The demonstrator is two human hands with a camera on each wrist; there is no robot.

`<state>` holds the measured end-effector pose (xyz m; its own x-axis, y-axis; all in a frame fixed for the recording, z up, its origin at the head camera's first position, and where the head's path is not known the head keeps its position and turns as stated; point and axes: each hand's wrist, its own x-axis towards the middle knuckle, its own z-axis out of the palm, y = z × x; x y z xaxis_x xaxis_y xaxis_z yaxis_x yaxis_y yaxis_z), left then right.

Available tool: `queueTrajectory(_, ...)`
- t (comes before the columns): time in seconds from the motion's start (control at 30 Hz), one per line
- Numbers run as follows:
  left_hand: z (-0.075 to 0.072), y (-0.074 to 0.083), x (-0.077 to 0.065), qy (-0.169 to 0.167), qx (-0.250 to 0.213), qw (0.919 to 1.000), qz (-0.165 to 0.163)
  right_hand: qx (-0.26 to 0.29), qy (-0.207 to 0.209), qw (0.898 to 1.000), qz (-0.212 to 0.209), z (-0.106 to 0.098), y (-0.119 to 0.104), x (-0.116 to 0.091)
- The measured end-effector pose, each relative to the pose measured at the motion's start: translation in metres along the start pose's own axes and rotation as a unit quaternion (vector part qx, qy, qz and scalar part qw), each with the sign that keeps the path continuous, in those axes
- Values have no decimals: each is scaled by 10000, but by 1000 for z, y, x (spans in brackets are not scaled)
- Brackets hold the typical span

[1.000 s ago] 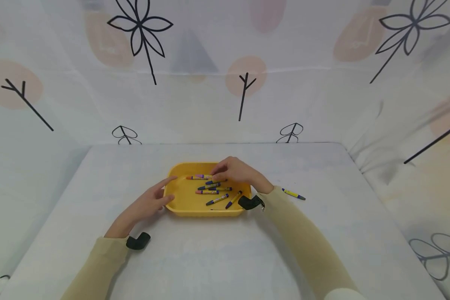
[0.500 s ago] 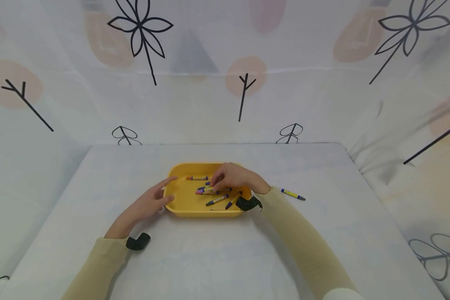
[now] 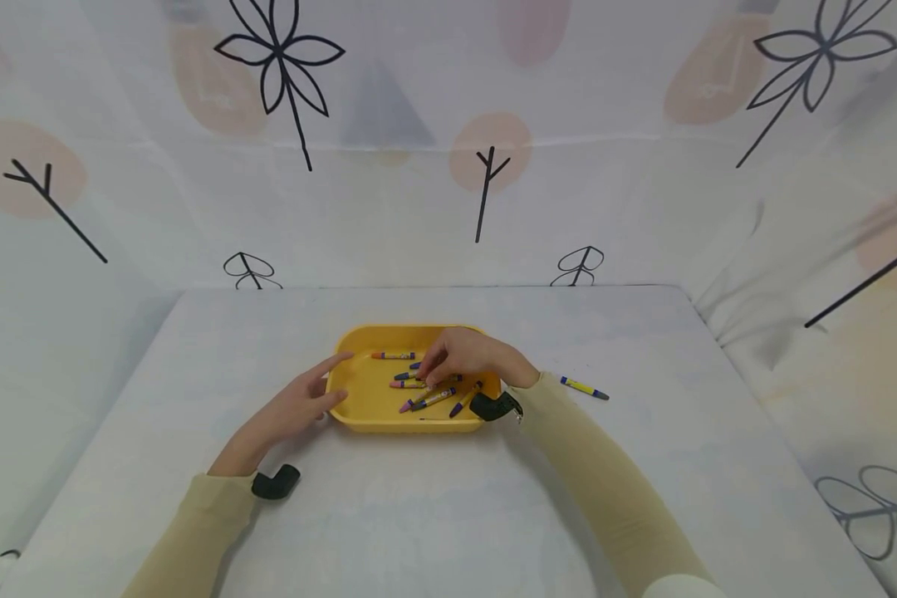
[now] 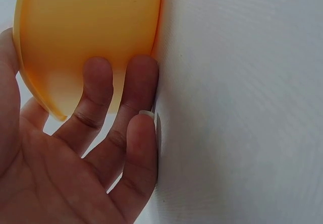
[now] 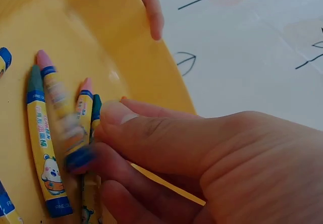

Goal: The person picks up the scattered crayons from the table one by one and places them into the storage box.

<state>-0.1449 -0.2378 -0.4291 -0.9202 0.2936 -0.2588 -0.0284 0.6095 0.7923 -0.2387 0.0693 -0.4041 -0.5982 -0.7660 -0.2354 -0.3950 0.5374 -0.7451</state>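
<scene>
My left hand holds the left end of the yellow tray, thumb and forefinger over the rim and the other fingers against its outer wall. Inside the tray, my right hand hovers low over the crayons. A pink-tipped crayon in a yellow wrapper, partly blurred, lies just off my right fingertips; a gap shows between thumb and forefinger. Beside it lies a dark green crayon. Another pink crayon and an orange one are also in the tray. Part of the pile is hidden under my right hand.
A lone yellow-wrapped crayon with a dark tip lies on the white table, right of the tray. A patterned cloth stands behind the table and along its sides.
My right hand has come from the tray's far side toward its near side, bringing a pink crayon and letting it go beside the green one. The left hand has stayed put.
</scene>
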Motion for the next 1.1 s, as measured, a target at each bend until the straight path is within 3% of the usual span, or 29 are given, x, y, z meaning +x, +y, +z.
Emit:
queueTrajectory(0.27,1,1,1,-2,4,10000,-34,421,-9,9990,-169,-1,-4,-3)
queueTrajectory(0.4,1,1,1,-11,40,10000,-52,653,-36,9969,-443,-5,-8,-9)
queueTrajectory(0.63,2,1,-1,26,83,9999,-80,856,-20,9936,-738,-18,-16,-27)
queueTrajectory(0.87,3,0,-1,22,98,9999,-135,853,549,9943,-342,-36,-6,-64)
queueTrajectory(1.1,0,0,1,46,196,9997,-159,984,1441,9844,216,-48,26,-105)
